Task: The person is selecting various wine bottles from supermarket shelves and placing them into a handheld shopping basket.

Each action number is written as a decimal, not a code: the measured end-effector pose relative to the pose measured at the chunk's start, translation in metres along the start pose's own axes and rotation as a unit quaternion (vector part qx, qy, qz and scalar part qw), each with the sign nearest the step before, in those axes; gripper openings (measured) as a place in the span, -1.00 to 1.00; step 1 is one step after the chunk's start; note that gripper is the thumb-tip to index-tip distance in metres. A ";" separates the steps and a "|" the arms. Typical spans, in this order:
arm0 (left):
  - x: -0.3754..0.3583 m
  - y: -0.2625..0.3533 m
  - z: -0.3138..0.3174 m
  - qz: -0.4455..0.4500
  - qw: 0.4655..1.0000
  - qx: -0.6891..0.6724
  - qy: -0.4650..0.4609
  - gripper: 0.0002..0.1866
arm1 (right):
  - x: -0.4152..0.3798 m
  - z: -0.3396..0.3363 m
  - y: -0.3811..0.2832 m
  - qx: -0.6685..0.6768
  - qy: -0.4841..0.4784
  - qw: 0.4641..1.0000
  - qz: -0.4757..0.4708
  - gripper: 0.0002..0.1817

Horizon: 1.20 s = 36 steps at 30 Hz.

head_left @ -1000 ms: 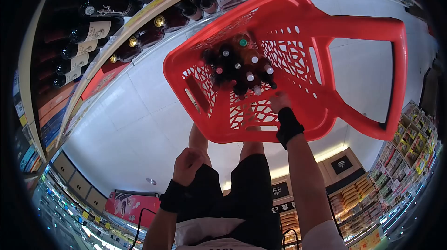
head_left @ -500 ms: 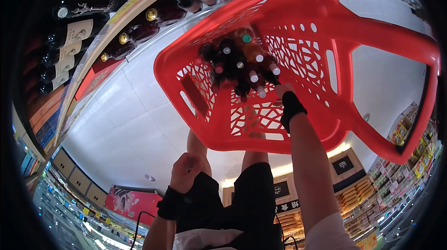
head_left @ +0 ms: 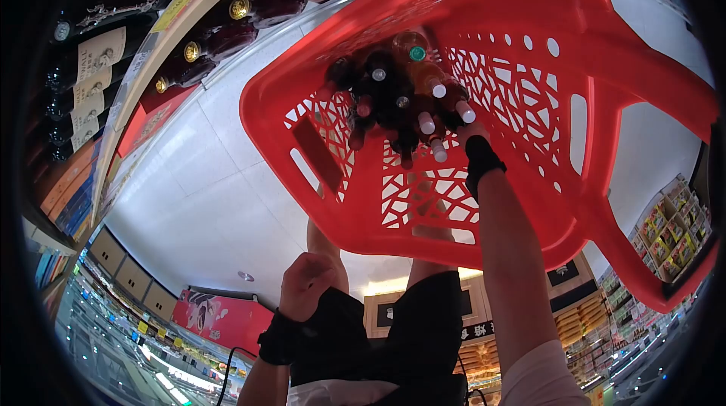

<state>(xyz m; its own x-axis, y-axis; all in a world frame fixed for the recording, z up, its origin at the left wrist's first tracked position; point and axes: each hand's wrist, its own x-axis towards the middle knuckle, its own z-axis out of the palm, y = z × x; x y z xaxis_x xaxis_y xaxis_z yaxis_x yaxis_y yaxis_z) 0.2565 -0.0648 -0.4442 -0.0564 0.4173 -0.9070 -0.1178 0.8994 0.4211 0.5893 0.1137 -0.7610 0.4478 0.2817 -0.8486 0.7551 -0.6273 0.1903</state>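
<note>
A large red plastic shopping basket [head_left: 355, 209] with cut-out walls fills the upper middle of the head view. Several dark wine bottles [head_left: 378, 107] stand bunched inside it, caps pointing up toward me. Among them is a green-capped bottle [head_left: 417, 52], with pale-capped bottles near it. My right hand [head_left: 473, 132], below a black wristband, reaches into the basket beside a pale-capped bottle [head_left: 463, 109]; its fingers are largely hidden there. Outside the basket, my left hand [head_left: 308, 285] is loosely curled above my thigh, and I see nothing in it.
A shelf edge [head_left: 162, 43] with wine bottles lying and standing on it curves along the left. The basket's long red handle [head_left: 658, 65] extends to the right. Pale floor tiles [head_left: 200, 202] lie below, and packaged goods [head_left: 665, 236] stand on shelves at the right.
The basket appears larger and shifted slightly right and down. My right hand has moved deeper among the bottles, up and right in view. The left hand stays curled in nearly the same place.
</note>
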 end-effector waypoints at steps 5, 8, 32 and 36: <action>-0.008 0.014 0.002 0.007 1.000 0.008 -0.009 -0.84 | -0.020 -0.013 -0.001 -0.033 0.000 0.999 0.017 -0.53; -0.015 0.019 -0.004 0.035 0.999 0.016 -0.021 -0.80 | -0.049 -0.035 -0.003 -0.041 -0.007 0.999 0.034 -0.52; -0.115 0.134 -0.130 0.282 0.945 0.047 -0.159 -0.84 | -0.352 -0.118 0.104 0.056 0.069 0.995 -0.040 -0.42; -0.129 0.155 -0.131 0.345 0.914 0.119 -0.179 -0.82 | -0.420 -0.129 0.104 0.004 0.171 0.978 -0.117 -0.48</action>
<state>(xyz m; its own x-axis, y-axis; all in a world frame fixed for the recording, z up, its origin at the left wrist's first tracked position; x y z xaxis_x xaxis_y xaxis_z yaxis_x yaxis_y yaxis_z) 0.1157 0.0034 -0.2617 0.2970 0.8735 -0.3857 0.0446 0.3909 0.9194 0.5422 0.0238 -0.3212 0.3981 0.6441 -0.6532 0.8529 -0.5221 0.0051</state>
